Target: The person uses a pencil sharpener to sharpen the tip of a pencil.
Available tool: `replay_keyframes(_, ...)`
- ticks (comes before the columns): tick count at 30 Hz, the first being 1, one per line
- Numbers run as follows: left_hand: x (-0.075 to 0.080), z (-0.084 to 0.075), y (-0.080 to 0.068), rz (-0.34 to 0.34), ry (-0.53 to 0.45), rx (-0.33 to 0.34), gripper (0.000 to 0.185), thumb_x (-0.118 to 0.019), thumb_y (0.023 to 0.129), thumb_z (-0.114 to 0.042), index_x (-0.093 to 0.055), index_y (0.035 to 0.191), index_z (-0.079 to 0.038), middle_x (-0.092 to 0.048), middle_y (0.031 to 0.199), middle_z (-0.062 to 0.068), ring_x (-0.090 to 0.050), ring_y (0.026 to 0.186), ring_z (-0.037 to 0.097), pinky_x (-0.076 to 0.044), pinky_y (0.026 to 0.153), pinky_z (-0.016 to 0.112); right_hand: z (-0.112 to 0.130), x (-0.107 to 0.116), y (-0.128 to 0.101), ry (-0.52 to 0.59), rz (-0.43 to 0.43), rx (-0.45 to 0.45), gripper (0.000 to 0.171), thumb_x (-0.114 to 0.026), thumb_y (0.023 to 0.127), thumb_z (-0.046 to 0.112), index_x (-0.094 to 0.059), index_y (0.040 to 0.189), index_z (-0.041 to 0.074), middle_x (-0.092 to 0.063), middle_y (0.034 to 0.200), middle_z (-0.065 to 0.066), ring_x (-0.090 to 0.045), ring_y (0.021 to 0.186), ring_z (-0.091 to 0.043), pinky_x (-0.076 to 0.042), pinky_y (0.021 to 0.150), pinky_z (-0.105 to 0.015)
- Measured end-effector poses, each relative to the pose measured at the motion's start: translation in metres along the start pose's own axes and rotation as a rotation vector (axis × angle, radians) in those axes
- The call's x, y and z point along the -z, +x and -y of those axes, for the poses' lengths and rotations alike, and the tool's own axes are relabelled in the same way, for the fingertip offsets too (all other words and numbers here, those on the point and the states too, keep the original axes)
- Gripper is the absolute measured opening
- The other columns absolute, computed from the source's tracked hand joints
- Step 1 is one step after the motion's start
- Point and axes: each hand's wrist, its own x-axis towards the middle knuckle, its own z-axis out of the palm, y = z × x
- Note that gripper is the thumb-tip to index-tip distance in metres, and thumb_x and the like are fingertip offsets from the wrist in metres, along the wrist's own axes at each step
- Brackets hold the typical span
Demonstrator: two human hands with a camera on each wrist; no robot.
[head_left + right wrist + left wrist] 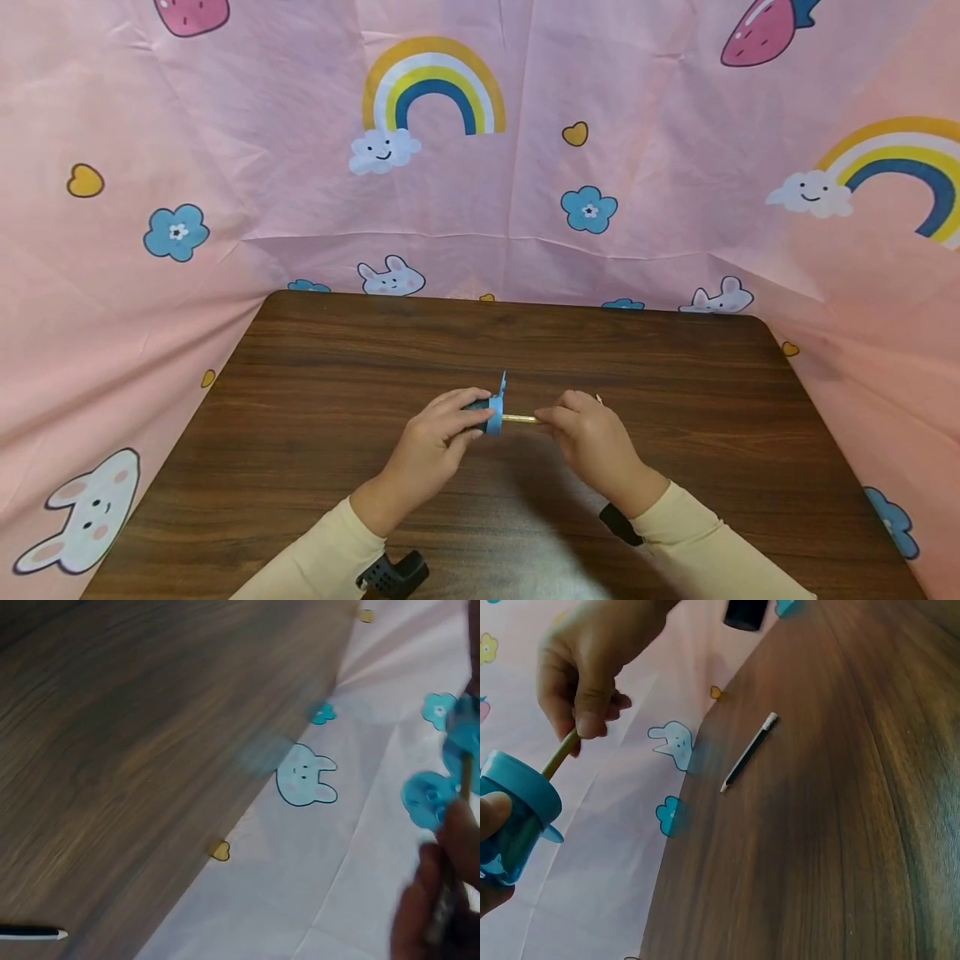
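Note:
My left hand [431, 442] grips a blue pencil sharpener [495, 415] by its dark see-through body, thumb and fingers on opposite sides. Its round blue lid [427, 799] is flipped up, edge-on in the head view. A gold pencil [520, 419] runs level into the sharpener's opening, its tip hidden inside. Thumb and fingertips of my right hand [596, 446] pinch the pencil close to the opening; the hand covers its rear part. In the left wrist view, a black pencil [750, 754] with a white end lies on the table, mostly hidden behind my right hand in the head view.
Both hands are over the middle of a dark wood-grain table [337, 358]. A pink patterned cloth [465, 200] hangs behind the table and along its left and right sides. A black wrist camera [393, 575] sits under the left sleeve, another [621, 525] under the right.

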Motion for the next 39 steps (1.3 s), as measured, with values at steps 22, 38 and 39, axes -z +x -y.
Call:
replay_keyframes(22,-0.009,0.007,-0.001,-0.021,0.011,-0.131,0.03,-0.075,0.076,0.01,-0.075,0.104,-0.001,-0.067,0.117,0.009,-0.06,0.114,0.026,-0.054,0.09,0.031,-0.016,0.021,0.019,0.464,0.611,-0.534,0.038,-0.066,0.092,0.028,-0.066,0.123,0.005,-0.068,0.106,-0.009,-0.064,0.092,-0.022,-0.056,0.076,-0.038)
replay_keyframes(38,-0.001,0.003,0.0,-0.065,-0.108,0.09,0.034,-0.074,0.077,0.009,-0.073,0.109,-0.001,-0.064,0.125,0.006,-0.057,0.12,0.027,-0.056,0.085,0.034,-0.005,0.001,-0.004,-0.129,-0.046,0.14,0.023,-0.072,0.086,0.009,-0.07,0.109,0.004,-0.065,0.098,-0.007,-0.063,0.086,-0.02,-0.056,0.07,-0.032)
replay_keyframes(39,-0.001,0.002,0.0,-0.061,-0.114,0.102,0.034,-0.074,0.077,0.009,-0.073,0.109,-0.002,-0.064,0.125,0.006,-0.057,0.12,0.026,-0.056,0.085,0.035,-0.005,-0.001,-0.005,-0.137,-0.064,0.167,0.016,-0.066,0.092,0.01,-0.071,0.106,0.003,-0.064,0.094,-0.006,-0.062,0.081,-0.019,-0.056,0.067,-0.03)
